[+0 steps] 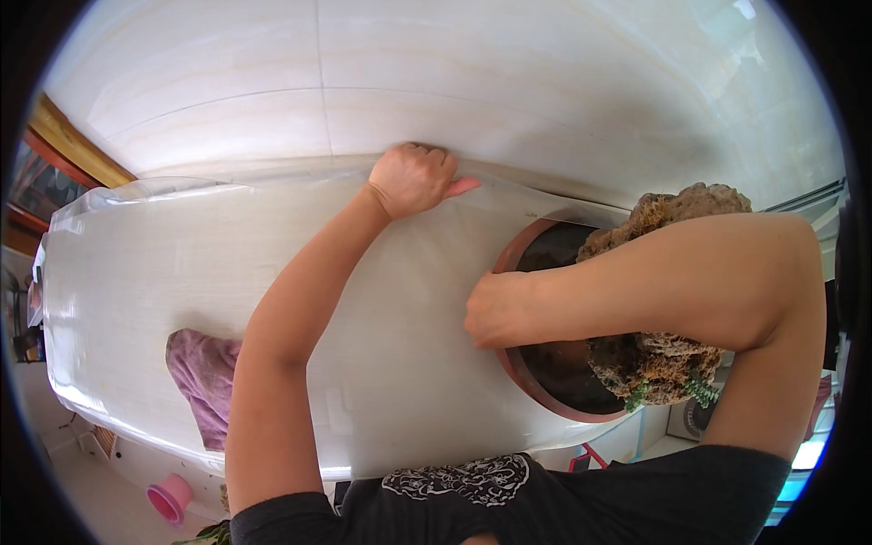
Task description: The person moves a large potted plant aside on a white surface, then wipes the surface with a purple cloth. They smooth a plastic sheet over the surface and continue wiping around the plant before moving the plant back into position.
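A clear plastic sheet (300,245) covers the pale table. At its far edge, against the wall, my left hand (413,180) is closed on the sheet, fingers curled and thumb stretched to the right. My right hand (500,311) is closed at the left rim of a round reddish-brown basin (536,392); its fingertips are hidden underneath. Dark water and a rough brown rock (695,204) with small green plants show in the basin, partly covered by my right forearm. Beside my left forearm lies a crumpled purple cloth (204,377).
A glossy tiled wall (227,118) rises along the table's far side. Wooden-framed furniture (77,145) stands at the far left. Below the table's near left side is a pink bucket (169,500). Past the basin, a window frame (808,198) borders the right.
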{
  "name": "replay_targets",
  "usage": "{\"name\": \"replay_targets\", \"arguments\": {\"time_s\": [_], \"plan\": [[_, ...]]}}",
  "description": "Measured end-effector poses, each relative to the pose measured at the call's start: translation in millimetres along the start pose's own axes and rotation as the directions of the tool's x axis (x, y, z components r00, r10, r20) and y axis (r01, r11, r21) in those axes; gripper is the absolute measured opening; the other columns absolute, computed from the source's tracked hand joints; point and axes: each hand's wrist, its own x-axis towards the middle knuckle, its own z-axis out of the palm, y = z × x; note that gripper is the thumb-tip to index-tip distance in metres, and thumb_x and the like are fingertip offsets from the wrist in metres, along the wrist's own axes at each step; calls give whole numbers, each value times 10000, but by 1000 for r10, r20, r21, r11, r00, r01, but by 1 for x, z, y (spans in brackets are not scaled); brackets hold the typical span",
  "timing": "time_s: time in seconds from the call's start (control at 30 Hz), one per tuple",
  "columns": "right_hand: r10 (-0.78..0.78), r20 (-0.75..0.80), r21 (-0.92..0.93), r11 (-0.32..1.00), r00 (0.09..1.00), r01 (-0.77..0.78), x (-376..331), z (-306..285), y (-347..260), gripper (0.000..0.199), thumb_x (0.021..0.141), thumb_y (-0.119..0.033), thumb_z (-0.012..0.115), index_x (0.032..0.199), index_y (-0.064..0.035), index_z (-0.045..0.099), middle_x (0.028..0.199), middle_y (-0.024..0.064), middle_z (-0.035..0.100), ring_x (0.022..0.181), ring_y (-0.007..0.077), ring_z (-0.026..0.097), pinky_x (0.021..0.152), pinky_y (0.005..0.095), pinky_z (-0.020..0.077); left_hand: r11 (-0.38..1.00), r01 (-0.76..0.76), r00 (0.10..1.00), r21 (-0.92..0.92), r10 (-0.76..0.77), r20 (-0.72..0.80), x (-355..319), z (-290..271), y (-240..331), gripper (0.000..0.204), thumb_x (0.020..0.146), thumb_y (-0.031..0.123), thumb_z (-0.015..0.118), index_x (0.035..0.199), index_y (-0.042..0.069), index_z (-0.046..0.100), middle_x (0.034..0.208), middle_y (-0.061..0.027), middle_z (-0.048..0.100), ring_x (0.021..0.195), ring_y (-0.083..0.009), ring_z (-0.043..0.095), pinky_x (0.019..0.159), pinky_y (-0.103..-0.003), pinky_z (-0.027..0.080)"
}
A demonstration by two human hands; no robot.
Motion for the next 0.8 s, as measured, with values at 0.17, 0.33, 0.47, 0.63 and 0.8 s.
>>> {"name": "replay_targets", "arguments": {"time_s": [0.17,0.33,0.47,0.63,0.8], "plan": [[44,79,-25,999,996,-42,5,-4,-5,44,668,-107,703,661,-116,660,648,27,651,666,237,667,496,374,459,1000,20,999,-22,-18,48,-1,-2,-1,516,851,469,674,569,125,412,489,-12,396,427,-183,448,412,-302,367],[49,72,-61,997,996,-45,3,-7,-10,29,669,-118,697,684,-125,673,660,29,654,680,246,668,521,401,472,1000,13,999,-13,-12,30,-1,-1,-1,505,852,459,674,571,127,417,496,-9,410,432,-181,461,414,-303,372],[53,72,-99,994,996,-46,4,-8,-14,37,679,-133,686,715,-129,687,683,34,663,698,257,671,552,429,497,1000,13,1000,-14,-13,23,-2,1,-3,492,855,454,672,574,128,433,502,-9,418,440,-181,470,424,-303,381],[45,264,58,996,964,-62,10,-20,-16,249,724,-104,702,965,-46,732,971,196,697,935,389,663,841,605,523,1000,10,1000,-9,-10,18,-2,4,-3,482,862,452,665,579,128,447,507,-8,427,449,-181,477,441,-305,393],[54,89,-83,995,995,-47,9,-8,-19,94,685,-130,688,768,-89,704,743,105,666,746,313,665,640,513,523,1000,17,1000,-3,-17,23,-2,7,-4,484,868,456,656,578,133,441,508,1,427,454,-174,475,444,-301,386]]}}
